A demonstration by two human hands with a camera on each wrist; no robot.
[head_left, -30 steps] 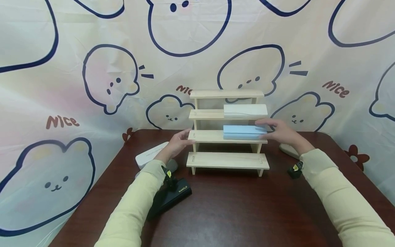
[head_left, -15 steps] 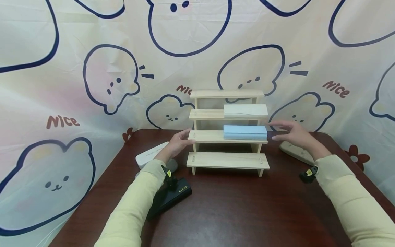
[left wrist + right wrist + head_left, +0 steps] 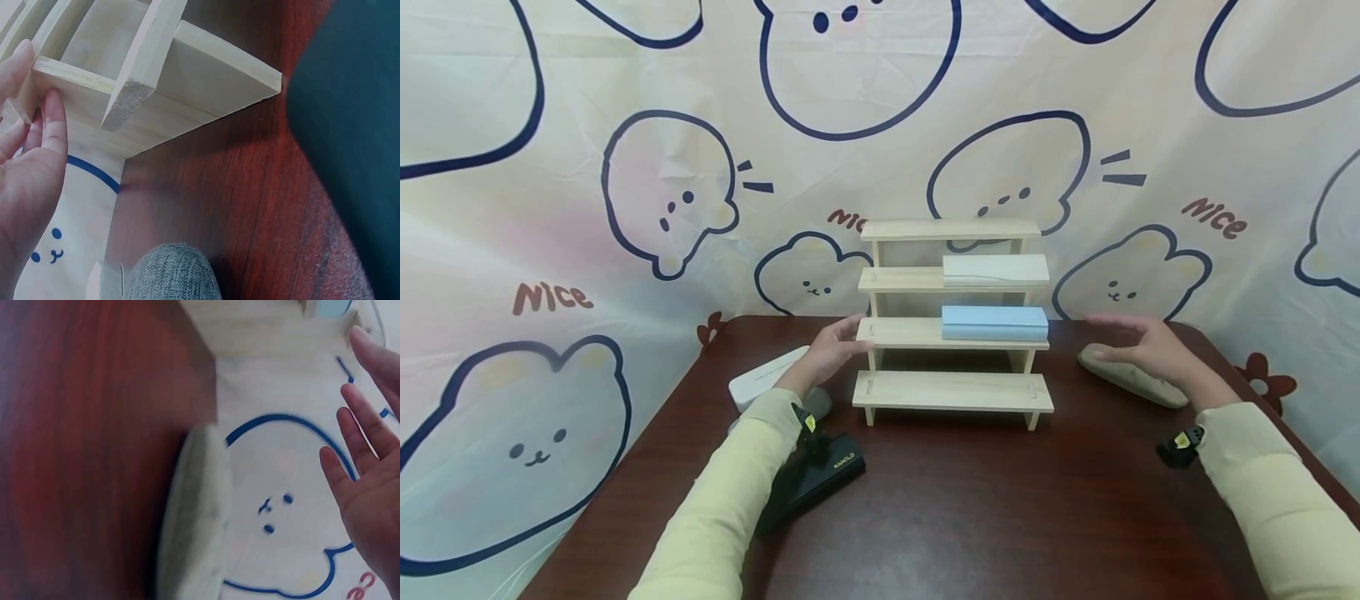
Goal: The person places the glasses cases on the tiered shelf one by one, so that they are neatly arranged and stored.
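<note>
A pale wooden tiered shelf stand (image 3: 953, 390) rises at the back of the table. My left hand (image 3: 829, 354) pinches the left end of its second board from the bottom; in the left wrist view the thumb and fingers (image 3: 55, 125) lie on either side of the wood. On that board's right half sits a light blue glasses case (image 3: 995, 323), and one board higher a white case (image 3: 996, 270). To the right of the stand my right hand (image 3: 1150, 354) hovers with extended fingers, holding nothing. Below it lies a beige oblong case (image 3: 1138, 382) on the table.
Left of the stand, a white box (image 3: 763, 379) and a grey rounded case (image 3: 817, 403) lie partly behind the left arm. Nearer is a black case (image 3: 827, 477) with gold lettering. A cartoon-print curtain (image 3: 850, 100) hangs behind the dark red table (image 3: 970, 517).
My right hand has let go of the blue case and moved right and down, over the beige case. The left hand has stayed on the shelf stand.
</note>
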